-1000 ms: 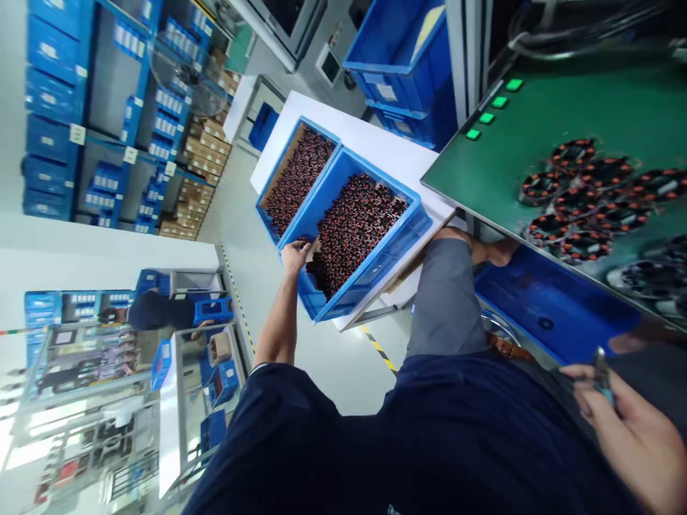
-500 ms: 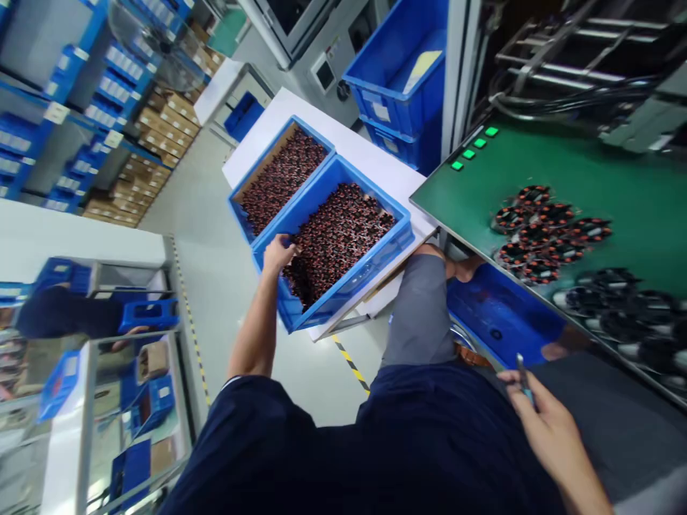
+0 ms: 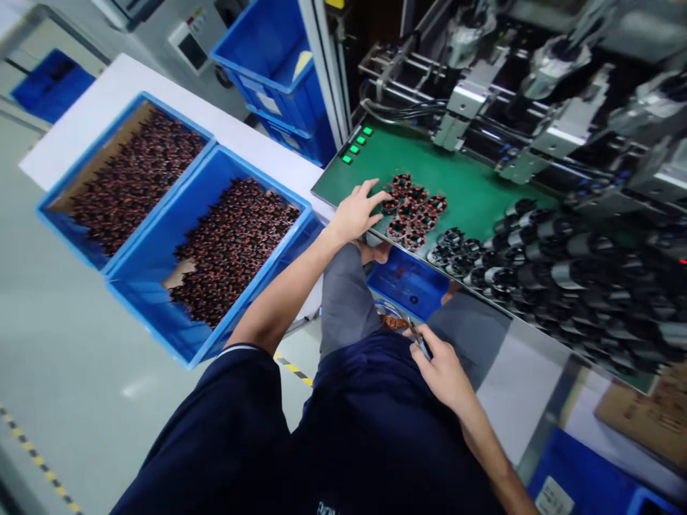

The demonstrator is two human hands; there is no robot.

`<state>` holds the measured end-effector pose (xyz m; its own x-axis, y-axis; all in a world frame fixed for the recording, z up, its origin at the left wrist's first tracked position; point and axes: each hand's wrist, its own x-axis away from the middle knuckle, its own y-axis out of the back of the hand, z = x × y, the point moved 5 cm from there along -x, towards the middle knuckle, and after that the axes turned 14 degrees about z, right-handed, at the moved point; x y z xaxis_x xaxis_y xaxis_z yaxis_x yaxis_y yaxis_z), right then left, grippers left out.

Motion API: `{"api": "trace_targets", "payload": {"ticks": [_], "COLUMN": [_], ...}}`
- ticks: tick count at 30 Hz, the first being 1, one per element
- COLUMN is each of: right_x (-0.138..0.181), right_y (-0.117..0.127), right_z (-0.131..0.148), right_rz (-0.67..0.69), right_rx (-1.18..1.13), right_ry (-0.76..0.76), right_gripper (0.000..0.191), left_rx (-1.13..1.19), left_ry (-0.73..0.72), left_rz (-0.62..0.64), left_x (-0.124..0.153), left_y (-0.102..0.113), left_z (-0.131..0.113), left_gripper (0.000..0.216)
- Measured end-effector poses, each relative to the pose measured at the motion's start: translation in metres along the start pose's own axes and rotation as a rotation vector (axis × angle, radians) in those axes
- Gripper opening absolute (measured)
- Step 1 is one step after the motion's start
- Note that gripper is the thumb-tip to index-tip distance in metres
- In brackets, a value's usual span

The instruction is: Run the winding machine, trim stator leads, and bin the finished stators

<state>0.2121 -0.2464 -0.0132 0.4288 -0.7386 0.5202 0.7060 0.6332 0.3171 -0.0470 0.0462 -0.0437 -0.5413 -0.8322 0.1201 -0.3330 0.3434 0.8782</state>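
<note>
My left hand (image 3: 357, 211) reaches over the front edge of the green bench top (image 3: 466, 182), its fingers spread at the left side of a cluster of ring-shaped wound coil cores (image 3: 413, 207) with orange-red and black windings. The fingertips are close to or touching the leftmost core; which, I cannot tell. Near my lap, my right hand (image 3: 443, 368) is closed around a slim hand tool (image 3: 418, 340) with a metal tip and darker handle. Its exact kind is unclear. Right of the coil cores stand many black and silver cylindrical parts (image 3: 558, 265) in rows.
Two blue bins (image 3: 177, 350) full of small coil cores stand on a white table (image 3: 268, 154) at left. Behind it are stacked blue crates (image 3: 268, 57). Machine clamps (image 3: 466, 100) overhang the bench's back. Green lit buttons (image 3: 355, 149) sit at its left corner.
My left hand has left the nearer blue bin and moved right to the coil cores on the bench. The view has turned right. My right hand keeps the tool.
</note>
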Motion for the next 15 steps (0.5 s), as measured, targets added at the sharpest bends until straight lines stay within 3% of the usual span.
{"api": "trace_targets", "payload": {"ticks": [2, 4, 6, 8, 11, 15], "right_x": [0.015, 0.028, 0.037, 0.041, 0.037, 0.023], "right_y": [-0.001, -0.003, -0.007, -0.011, -0.009, 0.013], "right_z": [-0.023, -0.049, -0.071, -0.083, -0.072, -0.012], "right_rz": [-0.048, -0.095, -0.139, -0.174, -0.243, -0.455], "right_rx": [-0.039, -0.088, -0.172, -0.269, -0.345, -0.37], "right_ry": [-0.065, -0.114, -0.145, -0.154, -0.075, 0.206], "right_gripper": [0.045, 0.05, 0.058, 0.066, 0.065, 0.036], "left_rx": [0.035, 0.163, 0.324, 0.413, 0.425, 0.452], "left_ry": [-0.022, -0.051, -0.034, -0.002, -0.039, -0.232], "left_rz": [-0.014, -0.098, -0.244, -0.394, -0.513, -0.509], "left_x": [-0.015, -0.017, -0.008, 0.013, 0.056, 0.112], "left_y": [-0.009, -0.006, 0.005, 0.017, 0.029, 0.037], "left_z": [0.01, 0.024, 0.033, 0.026, -0.027, -0.126], "left_gripper": [0.05, 0.066, 0.079, 0.077, 0.058, 0.038]}}
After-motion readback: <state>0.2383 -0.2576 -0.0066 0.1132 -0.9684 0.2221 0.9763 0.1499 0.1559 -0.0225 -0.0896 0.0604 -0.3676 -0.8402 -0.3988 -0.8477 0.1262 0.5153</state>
